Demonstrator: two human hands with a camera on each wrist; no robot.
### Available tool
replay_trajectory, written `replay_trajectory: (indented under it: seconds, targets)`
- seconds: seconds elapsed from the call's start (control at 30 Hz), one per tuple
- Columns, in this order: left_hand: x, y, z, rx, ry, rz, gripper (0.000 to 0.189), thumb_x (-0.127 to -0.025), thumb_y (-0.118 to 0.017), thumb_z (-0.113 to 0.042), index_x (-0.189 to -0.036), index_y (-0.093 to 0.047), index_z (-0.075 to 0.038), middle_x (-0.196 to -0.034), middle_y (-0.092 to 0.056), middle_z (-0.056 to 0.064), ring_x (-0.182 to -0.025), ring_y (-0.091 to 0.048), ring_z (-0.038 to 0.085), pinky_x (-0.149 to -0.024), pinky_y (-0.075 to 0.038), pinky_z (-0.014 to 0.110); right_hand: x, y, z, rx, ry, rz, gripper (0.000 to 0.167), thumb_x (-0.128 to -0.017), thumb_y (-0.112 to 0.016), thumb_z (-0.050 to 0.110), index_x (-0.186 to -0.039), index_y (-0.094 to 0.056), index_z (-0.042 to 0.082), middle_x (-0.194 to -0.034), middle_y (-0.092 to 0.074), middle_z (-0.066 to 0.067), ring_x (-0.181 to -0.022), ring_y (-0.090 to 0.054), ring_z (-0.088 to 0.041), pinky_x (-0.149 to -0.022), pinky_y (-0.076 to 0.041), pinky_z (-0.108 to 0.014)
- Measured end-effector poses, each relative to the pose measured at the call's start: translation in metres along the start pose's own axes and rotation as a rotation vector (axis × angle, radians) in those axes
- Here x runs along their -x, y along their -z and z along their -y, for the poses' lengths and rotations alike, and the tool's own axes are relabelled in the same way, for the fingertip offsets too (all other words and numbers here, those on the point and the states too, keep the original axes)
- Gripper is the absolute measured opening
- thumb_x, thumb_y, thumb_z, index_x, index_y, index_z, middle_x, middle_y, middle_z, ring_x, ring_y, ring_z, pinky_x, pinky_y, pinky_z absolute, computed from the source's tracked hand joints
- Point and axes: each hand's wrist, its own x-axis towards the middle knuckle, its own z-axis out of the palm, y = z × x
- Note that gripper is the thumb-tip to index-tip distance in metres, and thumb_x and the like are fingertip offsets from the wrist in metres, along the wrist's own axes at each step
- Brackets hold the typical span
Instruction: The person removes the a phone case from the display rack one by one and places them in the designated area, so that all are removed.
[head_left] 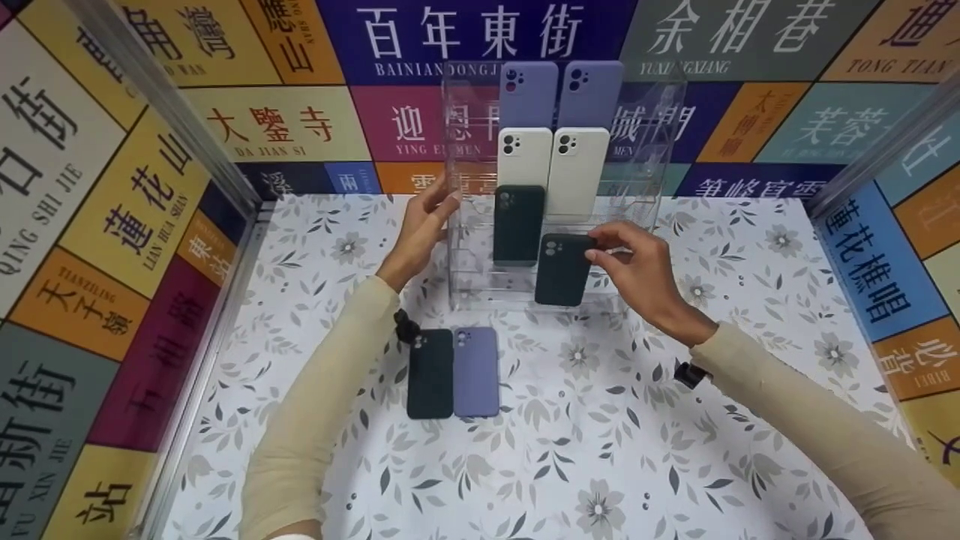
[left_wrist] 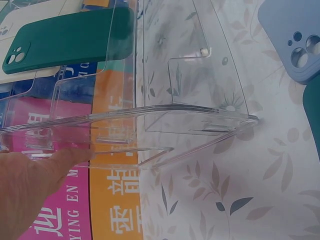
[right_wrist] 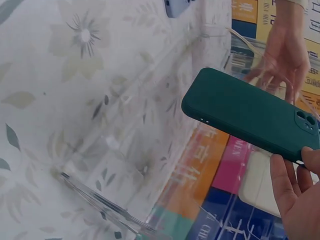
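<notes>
My right hand (head_left: 637, 274) pinches a dark green phone case (head_left: 562, 271) by its upper right corner, between thumb and fingers. The case tilts in front of the lowest tiers of a clear stepped display rack (head_left: 466, 289). In the right wrist view, the held green case (right_wrist: 245, 112) shows its camera cutouts beside my fingertips. At the rack's left side my left hand (head_left: 421, 229) rests its extended fingers against the clear side panel. Another dark green case (head_left: 517, 225) stands on the rack, left of the held one and overlapping a white case (head_left: 525, 157).
A second white case (head_left: 579, 174) and two purple cases, left (head_left: 529, 97) and right (head_left: 591, 97), stand on the higher tiers. On the floral tabletop, a dark green case (head_left: 430, 379) and a purple case (head_left: 476, 375) lie side by side. Sign-printed panels (head_left: 127, 202) enclose the table.
</notes>
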Motion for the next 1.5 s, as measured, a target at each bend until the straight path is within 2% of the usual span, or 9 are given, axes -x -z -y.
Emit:
replay_trajectory:
  seconds: [0.17,0.3,0.5,0.77,1.07,1.37,1.5]
  targets:
    - [0.0,0.0,0.0,0.005,0.012,0.005,0.065,-0.115,-0.061,-0.028,-0.174,-0.036,-0.029,-0.169,-0.048,0.013,-0.155,-0.046,0.039,-0.117,-0.042,0.073,0.012,-0.006,-0.005,-0.029,-0.051,0.019,0.026,-0.097,-0.079,-0.009,-0.12,-0.08,0.001,-0.113,-0.076,-0.012,-0.102,-0.074,-0.02,-0.085,-0.061,-0.018]
    - [0.0,0.0,-0.001,0.005,0.022,0.002,0.065,-0.115,-0.062,-0.029,-0.174,-0.036,-0.03,-0.169,-0.05,0.01,-0.154,-0.048,0.037,-0.118,-0.043,0.073,0.022,-0.01,-0.009,-0.05,-0.07,0.034,0.024,-0.097,-0.08,-0.008,-0.119,-0.08,0.002,-0.112,-0.077,-0.012,-0.101,-0.074,-0.02,-0.085,-0.062,-0.02]
    - [-0.001,-0.001,-0.001,0.02,0.021,-0.001,0.064,-0.115,-0.062,-0.027,-0.174,-0.037,-0.028,-0.169,-0.05,0.009,-0.152,-0.051,0.034,-0.117,-0.045,0.071,0.036,-0.016,-0.016,-0.06,-0.123,0.05,0.026,-0.096,-0.08,-0.009,-0.119,-0.08,0.002,-0.111,-0.077,-0.012,-0.098,-0.073,-0.015,-0.084,-0.062,-0.018]
    - [-0.001,0.0,0.001,0.006,0.012,-0.013,0.066,-0.113,-0.064,-0.031,-0.174,-0.037,-0.026,-0.167,-0.052,0.013,-0.15,-0.052,0.031,-0.117,-0.045,0.07,0.051,-0.025,-0.022,-0.083,-0.175,0.096,0.027,-0.096,-0.081,-0.007,-0.12,-0.08,0.003,-0.112,-0.077,-0.013,-0.1,-0.075,-0.027,-0.083,-0.063,-0.021]
    - [0.0,0.0,0.001,-0.006,0.019,-0.02,0.065,-0.114,-0.063,-0.031,-0.174,-0.038,-0.026,-0.165,-0.053,0.013,-0.149,-0.053,0.033,-0.116,-0.046,0.07,0.064,-0.038,-0.028,-0.115,-0.259,0.163,0.024,-0.098,-0.08,-0.004,-0.122,-0.078,0.002,-0.107,-0.076,-0.014,-0.097,-0.075,-0.024,-0.082,-0.064,-0.025]
    - [0.0,0.0,0.001,0.002,0.017,-0.019,0.065,-0.114,-0.063,-0.029,-0.173,-0.038,-0.026,-0.166,-0.052,0.014,-0.15,-0.053,0.031,-0.116,-0.046,0.069,0.076,-0.057,-0.039,-0.067,-0.3,0.215,0.024,-0.099,-0.081,0.002,-0.123,-0.08,0.005,-0.104,-0.077,-0.01,-0.096,-0.074,-0.025,-0.089,-0.06,-0.031]
    - [0.0,0.0,0.001,-0.005,0.006,-0.023,0.064,-0.114,-0.063,-0.03,-0.173,-0.038,-0.025,-0.164,-0.054,0.013,-0.149,-0.053,0.032,-0.115,-0.046,0.071,0.08,-0.065,-0.043,-0.075,-0.322,0.228,0.025,-0.099,-0.081,0.002,-0.124,-0.08,0.004,-0.103,-0.077,-0.01,-0.095,-0.073,-0.023,-0.087,-0.059,-0.03]
